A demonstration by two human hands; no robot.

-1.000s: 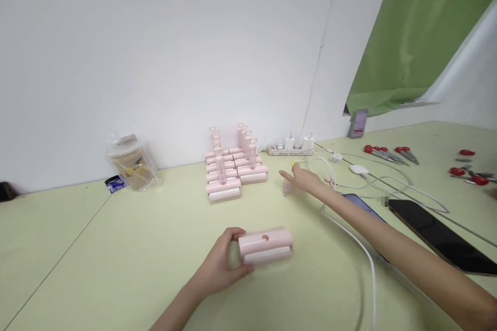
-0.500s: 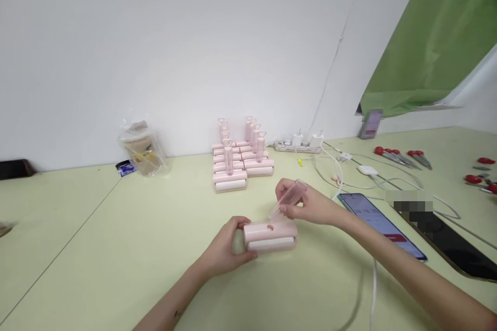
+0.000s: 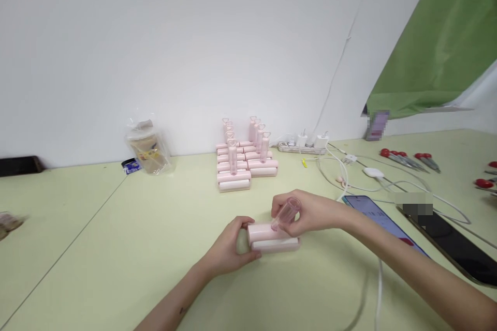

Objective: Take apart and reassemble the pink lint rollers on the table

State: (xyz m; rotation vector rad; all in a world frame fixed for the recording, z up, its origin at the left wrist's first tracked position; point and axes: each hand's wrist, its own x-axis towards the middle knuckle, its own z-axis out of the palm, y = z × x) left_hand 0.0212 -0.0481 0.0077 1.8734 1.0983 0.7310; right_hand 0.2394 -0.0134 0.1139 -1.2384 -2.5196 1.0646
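A pink lint roller head (image 3: pixel 262 231) with a white roll lies on the table in front of me. My left hand (image 3: pixel 233 248) grips its left end between thumb and fingers. In my right hand (image 3: pixel 301 213) is a translucent pink tube handle (image 3: pixel 288 212), tilted up to the right. The handle's lower end meets the top of the head where the round hole was visible; my fingers hide part of the joint. Behind stand several lint rollers (image 3: pixel 234 178) in two rows, their handles upright with heart-shaped loops on top.
A bagged cup (image 3: pixel 147 147) stands by the wall at the left. A power strip (image 3: pixel 301 149) with chargers and white cables lies at the back. Two phones (image 3: pixel 380 217) (image 3: pixel 446 240) and several red-ended tools (image 3: pixel 402 158) are on the right.
My right hand has brought the tube handle down onto the lint roller head, covering its hole. The left hand keeps its grip. The view has shifted slightly.
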